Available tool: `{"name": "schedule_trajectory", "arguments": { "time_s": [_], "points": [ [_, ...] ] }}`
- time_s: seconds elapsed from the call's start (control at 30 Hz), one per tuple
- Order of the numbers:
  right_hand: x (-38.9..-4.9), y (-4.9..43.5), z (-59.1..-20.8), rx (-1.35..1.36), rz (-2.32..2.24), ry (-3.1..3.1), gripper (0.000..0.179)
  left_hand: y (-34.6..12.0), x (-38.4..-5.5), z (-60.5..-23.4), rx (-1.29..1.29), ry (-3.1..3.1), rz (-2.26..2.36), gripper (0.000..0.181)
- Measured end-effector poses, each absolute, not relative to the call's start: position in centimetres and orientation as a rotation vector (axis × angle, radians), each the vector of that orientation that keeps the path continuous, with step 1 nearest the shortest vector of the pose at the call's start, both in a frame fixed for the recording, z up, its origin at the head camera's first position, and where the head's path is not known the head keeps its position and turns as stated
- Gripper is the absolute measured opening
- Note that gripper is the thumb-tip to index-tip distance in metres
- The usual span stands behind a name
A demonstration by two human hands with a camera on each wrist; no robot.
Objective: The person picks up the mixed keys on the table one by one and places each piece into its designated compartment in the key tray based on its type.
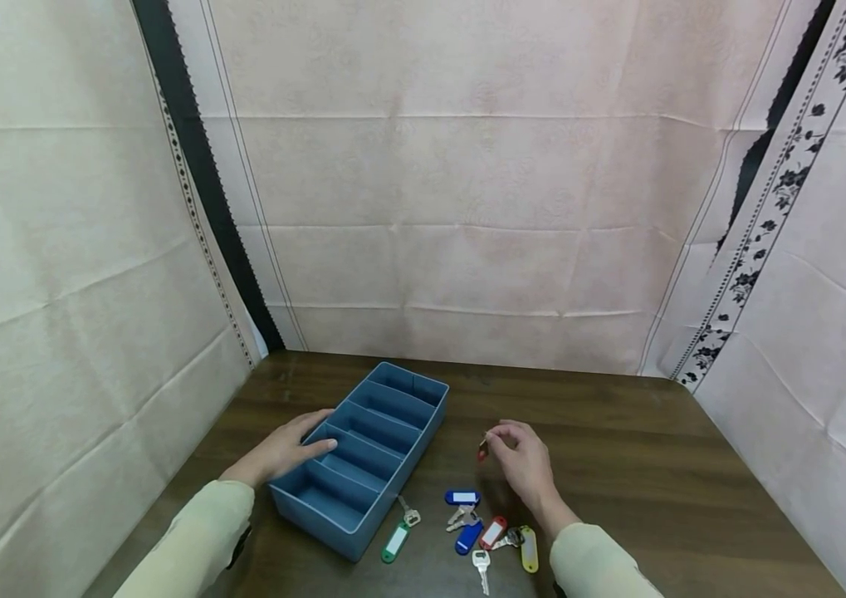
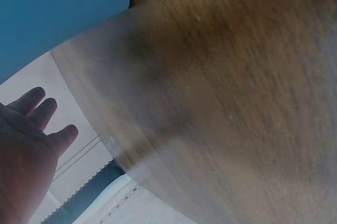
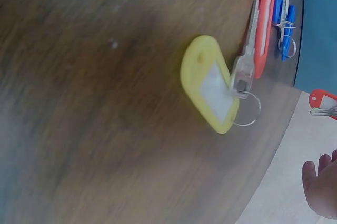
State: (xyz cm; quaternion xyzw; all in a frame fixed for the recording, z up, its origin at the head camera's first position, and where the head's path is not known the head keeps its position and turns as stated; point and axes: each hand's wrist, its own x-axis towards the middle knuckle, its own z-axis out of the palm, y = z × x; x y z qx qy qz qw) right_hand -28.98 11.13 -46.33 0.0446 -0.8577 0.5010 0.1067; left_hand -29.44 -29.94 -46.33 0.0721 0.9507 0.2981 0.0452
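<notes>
Right hand (image 1: 523, 458) pinches red tag (image 3: 316, 95) (white-labelled); left hand (image 1: 281, 450), fingers extended, touches blue 5-compartment box (image 1: 329, 528).

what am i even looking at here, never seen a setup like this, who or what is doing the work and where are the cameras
There is no machine here: a person works with two bare hands. The wide picture comes from a camera worn on the head, looking forward and down. The other two come from cameras on the wrists, so each shows a close, tilted view near one hand.

On the wooden table stands a blue divided tray. To its right lie keys with coloured tags: a green tag, two blue tags, a red tag and a yellow tag.

The left hand rests at the tray's edge. The right hand holds a red-tagged key above the table.
</notes>
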Motion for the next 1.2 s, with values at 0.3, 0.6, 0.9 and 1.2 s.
{"name": "schedule_trajectory", "arguments": {
  "time_s": [0.3, 0.6, 0.9, 1.2],
  "points": [
    [-29.7, 10.4, -45.9, 0.174, 1.483, -2.487, 0.013, -29.9, -29.1, -45.9, 0.299, 2.908, 0.903, 0.074],
    [-30.2, 9.7, -45.3, 0.171, 1.555, -2.452, 0.016, -29.9, -29.2, -45.8, 0.273, 2.894, 0.917, 0.076],
    [-30.8, 8.9, -44.7, 0.177, 1.588, -2.452, 0.016, -30.0, -29.5, -46.2, 0.264, 2.906, 0.912, 0.076],
    [-31.3, 7.6, -44.4, 0.219, 1.658, -2.408, 0.016, -30.0, -29.4, -46.2, 0.262, 2.899, 0.913, 0.078]
  ]
}}
